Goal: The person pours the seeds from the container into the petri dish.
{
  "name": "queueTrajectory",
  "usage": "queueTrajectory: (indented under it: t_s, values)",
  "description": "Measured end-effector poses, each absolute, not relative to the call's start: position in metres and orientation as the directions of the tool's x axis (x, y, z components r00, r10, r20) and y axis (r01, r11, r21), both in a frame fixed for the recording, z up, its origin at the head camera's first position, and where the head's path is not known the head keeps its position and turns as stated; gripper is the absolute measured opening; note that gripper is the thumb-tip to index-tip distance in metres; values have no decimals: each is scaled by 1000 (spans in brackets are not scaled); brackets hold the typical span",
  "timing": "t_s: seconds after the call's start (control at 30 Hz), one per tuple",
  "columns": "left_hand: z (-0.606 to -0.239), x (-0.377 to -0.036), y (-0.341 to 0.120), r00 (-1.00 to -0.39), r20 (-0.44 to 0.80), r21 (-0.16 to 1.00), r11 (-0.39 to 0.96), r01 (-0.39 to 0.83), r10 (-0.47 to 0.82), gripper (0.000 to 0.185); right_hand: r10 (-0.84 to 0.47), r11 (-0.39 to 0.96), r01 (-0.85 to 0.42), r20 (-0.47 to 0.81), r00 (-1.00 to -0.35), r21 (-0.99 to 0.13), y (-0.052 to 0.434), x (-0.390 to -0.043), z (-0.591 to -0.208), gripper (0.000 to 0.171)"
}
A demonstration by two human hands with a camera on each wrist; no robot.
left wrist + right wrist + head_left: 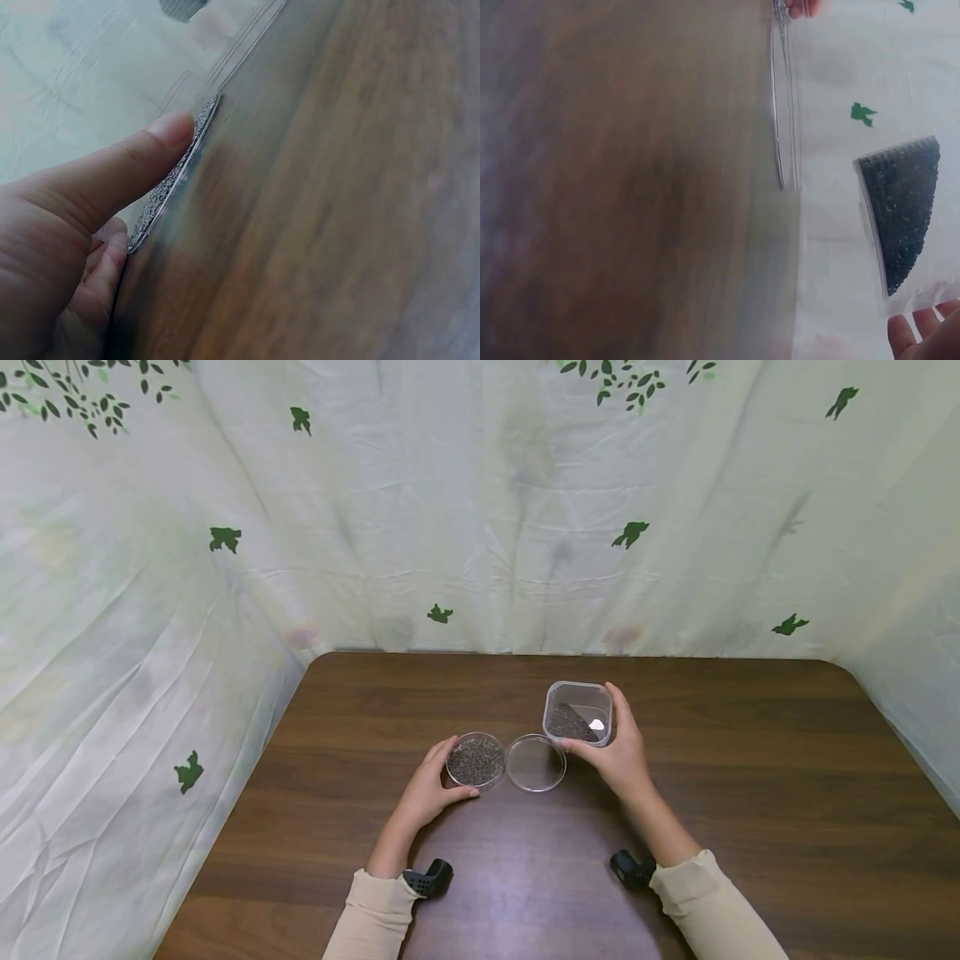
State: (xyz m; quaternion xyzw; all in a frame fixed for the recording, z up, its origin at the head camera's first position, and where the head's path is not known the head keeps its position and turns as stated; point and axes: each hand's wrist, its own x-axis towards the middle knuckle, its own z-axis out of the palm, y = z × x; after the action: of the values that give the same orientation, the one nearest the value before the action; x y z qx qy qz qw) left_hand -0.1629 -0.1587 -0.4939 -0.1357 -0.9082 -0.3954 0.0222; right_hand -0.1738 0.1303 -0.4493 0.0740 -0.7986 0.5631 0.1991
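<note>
A round clear petri dish [476, 760] full of dark grey grains sits on the table, and my left hand [430, 787] holds it by its rim between thumb and fingers. In the left wrist view the thumb [142, 161] presses the side of the dish. My right hand [621, 752] grips a square clear plastic container [578, 713] by its right side. Dark grains [902, 214] lie heaped toward one side of that container, which looks tilted and raised in the right wrist view. Just right of the dish lies a round clear lid [536, 763] with nothing in it.
The brown wooden table [750, 777] reaches back to a pale curtain [465, 510] with green leaf and bird prints. Black wrist devices are worn on the left [430, 878] and right [632, 869] forearms, below cream sleeves.
</note>
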Motion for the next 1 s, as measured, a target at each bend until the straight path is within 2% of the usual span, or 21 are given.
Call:
queueTrajectory:
  t_s: [0.43, 1.0]
  values:
    - [-493, -161, -159, -962, 148, 715, 647, 265, 231, 89, 163, 378, -380, 464, -871, -844, 158, -178, -471, 96]
    - [-494, -164, -159, -963, 149, 710, 654, 261, 223, 90, 266, 342, -235, 334, -904, -910, 187, -163, -470, 97]
